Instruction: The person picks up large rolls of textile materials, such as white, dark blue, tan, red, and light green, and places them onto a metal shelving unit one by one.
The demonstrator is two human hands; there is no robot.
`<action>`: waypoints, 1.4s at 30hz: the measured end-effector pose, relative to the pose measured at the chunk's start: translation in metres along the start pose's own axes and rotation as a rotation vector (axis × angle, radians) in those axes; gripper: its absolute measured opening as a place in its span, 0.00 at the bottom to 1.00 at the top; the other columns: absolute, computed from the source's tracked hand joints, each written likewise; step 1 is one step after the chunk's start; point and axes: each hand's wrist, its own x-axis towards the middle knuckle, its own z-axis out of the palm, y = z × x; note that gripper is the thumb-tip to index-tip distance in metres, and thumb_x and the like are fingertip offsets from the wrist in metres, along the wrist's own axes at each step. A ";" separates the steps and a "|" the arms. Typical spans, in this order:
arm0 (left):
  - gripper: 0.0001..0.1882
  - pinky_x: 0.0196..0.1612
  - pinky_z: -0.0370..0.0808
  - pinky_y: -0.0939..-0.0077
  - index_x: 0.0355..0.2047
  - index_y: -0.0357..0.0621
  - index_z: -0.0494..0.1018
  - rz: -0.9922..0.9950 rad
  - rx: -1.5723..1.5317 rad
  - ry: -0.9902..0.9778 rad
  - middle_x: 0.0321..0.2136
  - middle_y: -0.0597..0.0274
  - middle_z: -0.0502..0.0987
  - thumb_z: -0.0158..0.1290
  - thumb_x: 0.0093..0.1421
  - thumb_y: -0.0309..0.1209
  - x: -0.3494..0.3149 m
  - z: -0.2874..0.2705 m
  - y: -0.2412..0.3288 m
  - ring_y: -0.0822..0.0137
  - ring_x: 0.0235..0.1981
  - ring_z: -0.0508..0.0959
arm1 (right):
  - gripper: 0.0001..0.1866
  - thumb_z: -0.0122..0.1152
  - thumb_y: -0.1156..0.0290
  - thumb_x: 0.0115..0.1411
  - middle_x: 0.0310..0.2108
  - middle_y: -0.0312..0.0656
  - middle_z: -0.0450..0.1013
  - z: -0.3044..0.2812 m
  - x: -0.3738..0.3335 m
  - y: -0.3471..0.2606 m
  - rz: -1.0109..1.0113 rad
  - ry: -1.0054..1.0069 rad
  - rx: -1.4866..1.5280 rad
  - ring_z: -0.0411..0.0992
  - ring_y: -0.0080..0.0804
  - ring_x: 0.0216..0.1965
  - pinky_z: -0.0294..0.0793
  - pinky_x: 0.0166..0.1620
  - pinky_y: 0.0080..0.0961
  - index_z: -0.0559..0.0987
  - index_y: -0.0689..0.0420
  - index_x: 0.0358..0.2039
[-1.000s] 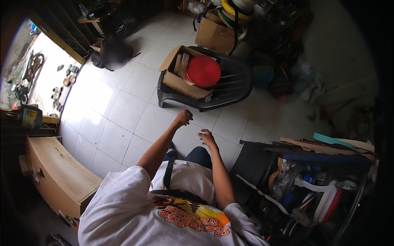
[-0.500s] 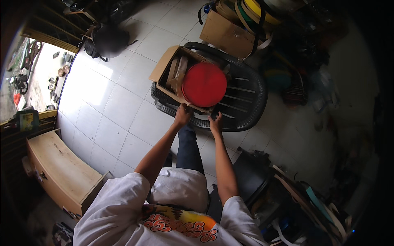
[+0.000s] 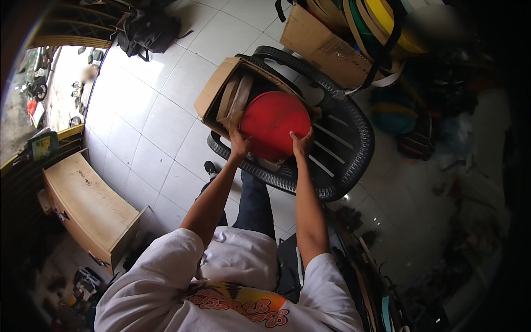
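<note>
Two bare hands hold a red disc by its near edge, the left hand [image 3: 240,145] at its left side and the right hand [image 3: 302,146] at its right. The right thumb lies on the upper face of the red disc [image 3: 274,119]; the other fingers are mostly hidden, so how far they wrap beneath cannot be told. The disc sits over the opening of a cardboard box [image 3: 210,91], beside tan strips [image 3: 237,99] along its left side; whether it touches the box is unclear. The box rests on a black plastic chair [image 3: 362,149]. Beyond the chair, another carton [image 3: 323,47] holds coiled bands [image 3: 359,27] in yellow, green and tan.
</note>
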 end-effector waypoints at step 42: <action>0.14 0.43 0.67 0.75 0.46 0.41 0.61 0.322 -0.331 -0.841 0.35 0.60 0.72 0.44 0.66 0.36 -0.228 -0.120 0.186 0.72 0.36 0.70 | 0.20 0.63 0.60 0.57 0.36 0.36 0.73 -0.126 -0.475 -0.042 -0.097 0.995 1.273 0.69 0.22 0.38 0.67 0.44 0.21 0.74 0.61 0.45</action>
